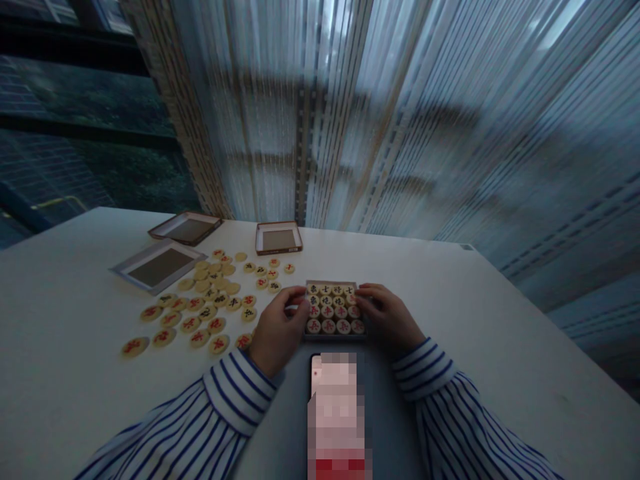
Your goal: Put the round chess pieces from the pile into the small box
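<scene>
A small shallow box point(335, 337) lies on the table in front of me, filled with rows of round Chinese chess pieces point(328, 311). Black characters mark the far rows and mostly red ones the near rows. My left hand point(281, 328) grips the box's left edge, fingers curled and thumb near the rim. At the far right corner, my right hand point(393, 318) has bent fingers on the box's edge, with fingertips close to the end pieces. Loose Chinese chess pieces point(191, 324) are scattered left of my left hand, some face up and some showing plain backs.
A phone point(316, 380) lies just before the box, its screen blurred. Behind the loose pieces are a grey-rimmed tray point(131, 269), a brown-edged box lid point(165, 227) and a smaller open box point(279, 252). A string curtain point(330, 133) hangs beyond the white table point(500, 347).
</scene>
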Available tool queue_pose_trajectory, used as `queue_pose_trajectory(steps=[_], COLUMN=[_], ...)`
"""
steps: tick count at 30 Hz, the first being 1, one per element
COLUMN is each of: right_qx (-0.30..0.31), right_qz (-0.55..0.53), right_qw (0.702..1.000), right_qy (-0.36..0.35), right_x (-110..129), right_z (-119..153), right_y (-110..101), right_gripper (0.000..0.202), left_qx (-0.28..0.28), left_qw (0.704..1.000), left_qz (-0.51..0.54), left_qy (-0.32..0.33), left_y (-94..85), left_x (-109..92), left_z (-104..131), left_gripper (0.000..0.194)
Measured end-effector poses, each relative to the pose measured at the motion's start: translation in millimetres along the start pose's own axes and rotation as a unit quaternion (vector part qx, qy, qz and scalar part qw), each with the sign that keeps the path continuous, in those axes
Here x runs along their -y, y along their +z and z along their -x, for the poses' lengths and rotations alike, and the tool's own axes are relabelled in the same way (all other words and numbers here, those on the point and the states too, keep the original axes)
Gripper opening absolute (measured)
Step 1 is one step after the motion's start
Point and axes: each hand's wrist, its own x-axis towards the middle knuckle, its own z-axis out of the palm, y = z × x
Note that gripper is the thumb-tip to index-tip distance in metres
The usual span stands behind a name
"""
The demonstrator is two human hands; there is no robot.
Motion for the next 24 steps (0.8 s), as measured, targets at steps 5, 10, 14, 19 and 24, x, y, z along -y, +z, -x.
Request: queue_pose_trajectory(steps=[5, 10, 14, 19, 24], right_qx=[-0.041, -0.135, -0.109, -0.05, -0.029], right_qz=[-0.014, 0.003, 0.026, 0.08, 0.116], right_qw=[0.999, 0.99, 0.992, 0.993, 0.991], right_qy=[0.001, 0.038, 0.059, 0.064, 0.061], right_x=[6.7, 15.7, 14.9, 14.5, 18.2], right_z=[0.5, 0.6, 1.0, 2.9, 4.8], right_y=[-4.1, -12.1, -11.6, -7.3, -6.0], right_gripper=[0.024, 0.029, 0.029, 0.026, 0.029], left_qx=[-0.001, -0.017, -0.013, -0.005, 0.008], left_qw=[1.0, 1.0, 1.0, 1.0, 1.0], left_qz=[0.004, 0.006, 0.017, 0.016, 0.029], left_qy=[0.004, 0.005, -0.009, -0.001, 0.003], left_y=[-0.3, -1.2, -1.1, -0.2, 0.8], left_x=[-0.2, -3.5, -3.6, 2.4, 6.0], left_z=[0.3, 0.5, 0.5, 0.4, 0.3], left_gripper=[0.034, 0.032, 0.032, 0.029, 0.027])
